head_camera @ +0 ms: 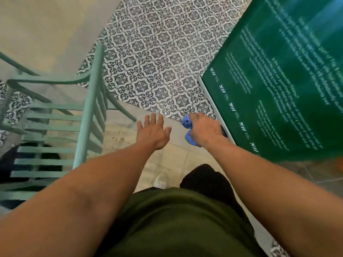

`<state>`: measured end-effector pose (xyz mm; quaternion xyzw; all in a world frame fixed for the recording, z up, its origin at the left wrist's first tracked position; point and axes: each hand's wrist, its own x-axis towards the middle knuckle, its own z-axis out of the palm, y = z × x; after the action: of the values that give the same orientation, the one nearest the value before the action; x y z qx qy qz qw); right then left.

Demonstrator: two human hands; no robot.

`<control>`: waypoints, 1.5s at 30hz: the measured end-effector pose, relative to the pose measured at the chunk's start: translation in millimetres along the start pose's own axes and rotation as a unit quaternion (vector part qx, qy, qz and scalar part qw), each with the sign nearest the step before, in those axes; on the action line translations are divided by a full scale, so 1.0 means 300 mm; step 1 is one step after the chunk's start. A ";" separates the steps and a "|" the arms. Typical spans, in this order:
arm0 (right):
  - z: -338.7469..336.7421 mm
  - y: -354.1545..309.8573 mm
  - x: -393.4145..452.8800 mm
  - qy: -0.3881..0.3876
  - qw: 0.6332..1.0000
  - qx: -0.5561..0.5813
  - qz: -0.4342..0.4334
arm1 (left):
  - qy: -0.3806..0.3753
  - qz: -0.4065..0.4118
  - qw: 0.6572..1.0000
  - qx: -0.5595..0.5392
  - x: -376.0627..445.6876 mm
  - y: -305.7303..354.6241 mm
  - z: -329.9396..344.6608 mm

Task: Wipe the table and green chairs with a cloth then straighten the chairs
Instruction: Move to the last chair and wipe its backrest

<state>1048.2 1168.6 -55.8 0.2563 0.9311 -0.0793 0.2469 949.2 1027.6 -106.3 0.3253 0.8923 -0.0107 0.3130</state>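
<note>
A patterned tile floor (157, 58) fills the top of the view. At right stands the green counter (278, 93) with white print on its top. At left is a green slatted chair (55, 127). The left hand (153, 131) hangs over the floor between chair and counter, fingers spread and holding nothing. The right hand (203, 128) grips a bunched blue cloth (187, 123) just beside the counter's edge.

Bare forearms, no sleeves showing; an olive-green top (178, 223), dark trousers (207, 180), perhaps a whitish shoe (161, 179).
</note>
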 end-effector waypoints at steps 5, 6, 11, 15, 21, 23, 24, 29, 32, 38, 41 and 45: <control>-0.147 0.095 0.376 -0.005 0.998 -0.022 -0.056 | 0.010 -0.068 0.997 -0.021 0.310 0.013 -0.148; -0.175 0.115 0.463 -0.009 0.997 -0.024 -0.073 | 0.011 -0.087 0.996 -0.030 0.378 0.017 -0.177; -0.408 0.167 0.857 -0.036 0.987 -0.063 -0.145 | 0.016 -0.178 0.978 -0.106 0.657 0.068 -0.383; -0.614 0.108 1.103 -0.026 0.969 -0.097 -0.227 | 0.040 -0.243 0.954 -0.169 0.824 0.064 -0.574; -0.821 -0.151 1.396 -0.002 0.927 -0.166 -0.337 | 0.094 -0.325 0.913 -0.231 1.011 -0.081 -0.770; -0.853 -0.263 1.488 0.011 0.907 -0.192 -0.374 | 0.103 -0.348 0.898 -0.248 1.071 -0.168 -0.815; -0.865 -0.325 1.533 0.015 0.897 -0.205 -0.391 | 0.107 -0.359 0.891 -0.257 1.099 -0.220 -0.832; -0.922 -0.677 1.731 -0.011 0.860 -0.260 -0.439 | 0.128 -0.434 0.833 -0.317 1.205 -0.532 -0.904; -0.968 -0.911 1.788 -0.019 0.824 -0.290 -0.486 | 0.136 -0.480 0.782 -0.373 1.190 -0.715 -0.955; -0.975 -1.447 1.687 -0.023 0.689 -0.347 -0.636 | 0.191 -0.609 0.643 -0.424 1.005 -1.008 -0.964; -0.918 -1.678 1.527 -0.032 0.596 -0.355 -0.720 | 0.210 -0.683 0.533 -0.453 0.870 -1.094 -0.907; -0.828 -1.875 1.302 -0.050 0.452 -0.377 -0.807 | 0.207 -0.756 0.385 -0.487 0.721 -1.130 -0.801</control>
<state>361.9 926.4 -24.6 -0.7327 0.6451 0.1029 0.1909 489.5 937.9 -98.0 -0.6997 0.6593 0.2614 0.0867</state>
